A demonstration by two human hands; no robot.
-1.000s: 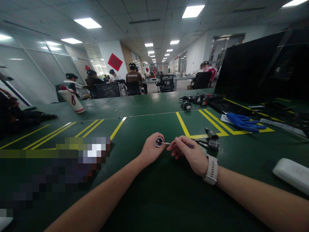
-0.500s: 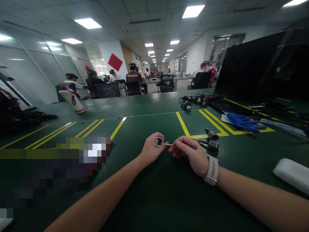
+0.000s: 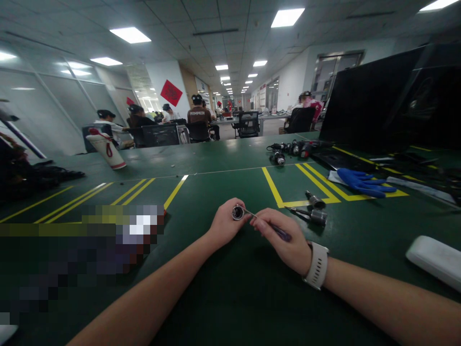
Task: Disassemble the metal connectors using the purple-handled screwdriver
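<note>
My left hand (image 3: 225, 225) is closed around a small round metal housing (image 3: 237, 212), its open end turned up towards me and dark parts showing inside. In my right hand (image 3: 283, 235), which wears a pale watch, is a screwdriver (image 3: 280, 233) with a dark purplish handle and thin shaft. The shaft's tip reaches the rim of the housing; whether it touches the inside I cannot tell. Right of my right hand, similar metal cylindrical parts (image 3: 317, 216) with a thin pointed end lie on the green table (image 3: 216, 298).
Behind the metal parts lie a blue glove (image 3: 363, 182) and a cluster of dark cylindrical parts (image 3: 279, 157). A white case (image 3: 434, 262) is at right, below a large black screen (image 3: 374, 101). A white cup-shaped container (image 3: 108, 150) stands far left. People sit beyond the table.
My right hand has turned the screwdriver, so its handle now slants down towards me and its tip sits higher on the housing's rim. The left hand keeps nearly the same place.
</note>
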